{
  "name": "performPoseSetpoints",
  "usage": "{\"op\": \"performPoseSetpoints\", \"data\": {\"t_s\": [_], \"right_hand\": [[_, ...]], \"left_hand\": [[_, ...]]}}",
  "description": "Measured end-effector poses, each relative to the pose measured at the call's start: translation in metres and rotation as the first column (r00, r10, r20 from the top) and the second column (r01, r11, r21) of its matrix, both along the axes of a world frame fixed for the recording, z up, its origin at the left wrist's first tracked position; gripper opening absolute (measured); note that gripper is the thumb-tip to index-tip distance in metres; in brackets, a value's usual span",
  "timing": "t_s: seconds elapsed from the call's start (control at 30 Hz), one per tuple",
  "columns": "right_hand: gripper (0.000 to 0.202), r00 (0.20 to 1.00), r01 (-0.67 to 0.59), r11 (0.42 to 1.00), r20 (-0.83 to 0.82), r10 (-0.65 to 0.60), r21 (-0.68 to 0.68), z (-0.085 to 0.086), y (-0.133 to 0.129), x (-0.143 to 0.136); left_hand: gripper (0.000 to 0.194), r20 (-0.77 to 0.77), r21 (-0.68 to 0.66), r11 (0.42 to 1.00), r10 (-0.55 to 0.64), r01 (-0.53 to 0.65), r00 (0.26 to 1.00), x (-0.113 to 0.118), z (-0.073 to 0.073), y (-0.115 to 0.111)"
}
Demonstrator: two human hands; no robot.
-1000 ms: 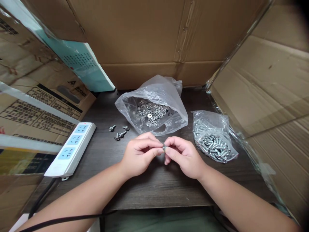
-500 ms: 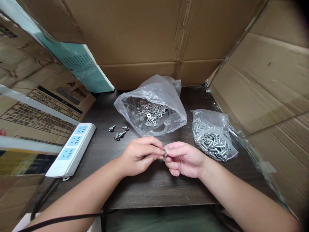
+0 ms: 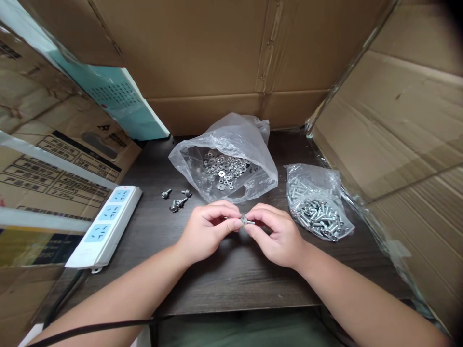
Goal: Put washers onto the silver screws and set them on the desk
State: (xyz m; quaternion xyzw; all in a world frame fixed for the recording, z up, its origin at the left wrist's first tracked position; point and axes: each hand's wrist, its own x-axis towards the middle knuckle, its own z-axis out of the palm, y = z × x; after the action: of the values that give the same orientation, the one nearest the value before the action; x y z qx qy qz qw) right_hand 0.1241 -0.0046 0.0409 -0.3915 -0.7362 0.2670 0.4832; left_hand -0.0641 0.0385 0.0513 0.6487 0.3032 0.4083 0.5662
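Note:
Over the front part of the dark table, a small metal bolt lies nearly level between my two hands, its shank pointing right. Its head end is pinched by the thumb and fingers of my left hand. Around a washer or nut near the head, the thumb and forefinger of my right hand close from the other side; which ring it is cannot be made out. Left of my hands lie several bolts fitted with washers. Behind them, an open clear bag holds loose washers.
At the right, another clear bag is filled with bolts. A white power strip with a black cable stands at the left. Cardboard walls enclose the table at the back and sides.
The bolt has turned so that its shank shows pointing right. My right hand has rolled over from palm up, and its thumb and forefinger now close round the fitted part.

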Motion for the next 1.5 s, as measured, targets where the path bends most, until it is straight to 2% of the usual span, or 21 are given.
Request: {"op": "performPoseSetpoints", "data": {"t_s": [0.17, 0.27, 0.33, 0.43, 0.5, 0.57, 0.63, 0.67, 0.7, 0.73, 0.83, 0.87, 0.97, 1.03, 1.1, 1.2, 1.23, 1.3, 1.37, 1.43, 1.5], "right_hand": [[0.01, 0.999, -0.037, 0.993, -0.013, 0.036, -0.109, 0.0053, -0.0025, 0.0003], [0.015, 0.998, -0.049, 0.969, -0.047, 0.039, -0.241, 0.0078, -0.0048, 0.0005], [0.018, 0.993, -0.086, 0.924, -0.108, 0.049, -0.373, 0.0082, -0.0053, 0.0008], [0.023, 0.947, -0.247, 0.781, -0.314, 0.069, -0.574, 0.0068, -0.0039, 0.0005], [0.027, 0.866, -0.396, 0.649, -0.5, 0.028, -0.649, 0.005, -0.0019, -0.001], [0.032, 0.764, -0.533, 0.491, -0.641, -0.07, -0.689, 0.0026, 0.0003, -0.0036], [0.036, 0.708, -0.609, 0.35, -0.687, -0.164, -0.712, 0.0002, 0.0022, -0.0063], [0.039, 0.712, -0.608, 0.323, -0.678, -0.182, -0.725, -0.0008, 0.0028, -0.0072], [0.043, 0.74, -0.575, 0.34, -0.65, -0.173, -0.744, -0.0014, 0.0031, -0.0076], [0.048, 0.786, -0.509, 0.401, -0.601, -0.144, -0.762, -0.0015, 0.0031, -0.0074], [0.046, 0.922, -0.26, 0.666, -0.384, -0.043, -0.699, 0.0012, 0.0012, -0.0041], [0.039, 0.938, -0.222, 0.726, -0.346, -0.023, -0.651, 0.0025, 0.0002, -0.0026], [0.024, 0.94, -0.193, 0.835, -0.342, 0.007, -0.516, 0.0043, -0.0025, 0.0002], [0.016, 0.959, -0.125, 0.912, -0.284, 0.009, -0.391, 0.0032, -0.0028, 0.0006], [0.008, 0.985, -0.05, 0.969, -0.173, 0.008, -0.242, 0.0019, -0.0021, 0.0004], [0.005, 0.999, -0.015, 0.995, -0.051, 0.01, -0.102, 0.0021, -0.0012, -0.0001], [0.005, 0.999, -0.012, 0.995, -0.039, 0.008, -0.101, 0.0027, -0.0014, -0.0003], [0.005, 0.997, -0.032, 0.981, -0.078, 0.017, -0.192, 0.0043, -0.0027, -0.001], [0.008, 0.983, -0.092, 0.932, -0.179, 0.03, -0.352, 0.0054, -0.0043, -0.0017], [0.013, 0.957, -0.181, 0.85, -0.289, 0.036, -0.494, 0.0053, -0.0051, -0.0019], [0.018, 0.919, -0.285, 0.766, -0.391, 0.047, -0.576, 0.0038, -0.0046, -0.0017]], "left_hand": [[0.009, -0.02, 0.203, 0.978, -0.037, 0.041, 0.999, -0.0045, 0.0011, 0.002], [0.012, -0.085, 0.358, 0.932, -0.027, 0.056, 0.996, -0.006, 0.003, 0.0025], [0.012, -0.121, 0.465, 0.883, -0.004, 0.06, 0.993, -0.0063, 0.0046, 0.0024], [0.014, -0.142, 0.58, 0.811, 0.009, 0.076, 0.99, -0.0065, 0.0057, 0.0025], [0.017, -0.15, 0.619, 0.781, 0.012, 0.084, 0.989, -0.0067, 0.005, 0.0027], [0.019, -0.16, 0.639, 0.763, 0.007, 0.098, 0.987, -0.0068, 0.0036, 0.0029], [0.021, -0.157, 0.644, 0.758, -0.006, 0.107, 0.988, -0.0066, 0.0019, 0.0029], [0.021, -0.152, 0.638, 0.763, -0.012, 0.107, 0.988, -0.0064, 0.0011, 0.0028], [0.021, -0.146, 0.627, 0.772, -0.015, 0.105, 0.989, -0.0062, 0.0005, 0.0026], [0.02, -0.143, 0.608, 0.788, -0.012, 0.097, 0.99, -0.0059, 0.0001, 0.0024], [0.014, -0.137, 0.491, 0.869, 0.014, 0.056, 0.99, -0.0048, 0.0003, 0.0016], [0.012, -0.123, 0.428, 0.903, 0.018, 0.036, 0.992, -0.0044, 0.0007, 0.0014], [0.008, -0.035, 0.191, 0.982, 0.002, 0.005, 0.999, -0.0025, 0.0019, 0.0007], [0.006, 0.021, 0.053, 0.998, -0.023, 0.022, 1.0, -0.001, 0.0021, 0.0003], [0.006, 0.051, -0.029, 0.998, -0.046, 0.047, 0.998, 0.0, 0.0017, -0.0001], [0.007, 0.048, -0.026, 0.998, -0.058, 0.059, 0.997, -0.0006, 0.0014, -0.0004], [0.008, 0.028, 0.01, 0.999, -0.053, 0.052, 0.998, -0.0014, 0.0015, -0.0004], [0.008, -0.034, 0.125, 0.991, -0.032, 0.036, 0.999, -0.0035, 0.0023, -0.0001], [0.008, -0.088, 0.265, 0.964, -0.009, 0.032, 0.996, -0.0055, 0.0037, 0.0007], [0.01, -0.112, 0.394, 0.918, -0.011, 0.054, 0.994, -0.0072, 0.005, 0.002], [0.014, -0.122, 0.494, 0.865, -0.033, 0.089, 0.992, -0.0084, 0.0062, 0.0037]]}}
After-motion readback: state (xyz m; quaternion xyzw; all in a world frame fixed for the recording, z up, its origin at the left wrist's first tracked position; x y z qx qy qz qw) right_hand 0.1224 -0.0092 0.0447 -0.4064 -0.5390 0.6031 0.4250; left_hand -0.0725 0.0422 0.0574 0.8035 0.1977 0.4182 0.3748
